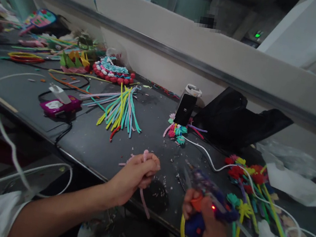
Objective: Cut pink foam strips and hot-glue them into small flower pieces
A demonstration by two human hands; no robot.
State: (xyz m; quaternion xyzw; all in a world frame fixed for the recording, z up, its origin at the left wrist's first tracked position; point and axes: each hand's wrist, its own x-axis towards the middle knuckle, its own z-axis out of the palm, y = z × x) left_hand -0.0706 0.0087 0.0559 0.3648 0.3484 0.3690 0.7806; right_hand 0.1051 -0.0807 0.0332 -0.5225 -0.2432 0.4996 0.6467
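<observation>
Nothing legible: phone (185,110) text, green sign (257,34) (too small).

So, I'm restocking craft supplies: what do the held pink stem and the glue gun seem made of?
Pink stem: probably fuzzy chenille, from its soft, matte look; core hidden. Glue gun: likely plastic, fairly glossy, from its bluish sheen, though blurred.

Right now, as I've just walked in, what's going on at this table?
A person's left hand pinches a pink fuzzy stem near the table's front edge, while the right hand grips a blue glue gun with a red light showing. Loose colored stems lie fanned out beyond the left hand, and fuzzy flowers lie to the right.
</observation>
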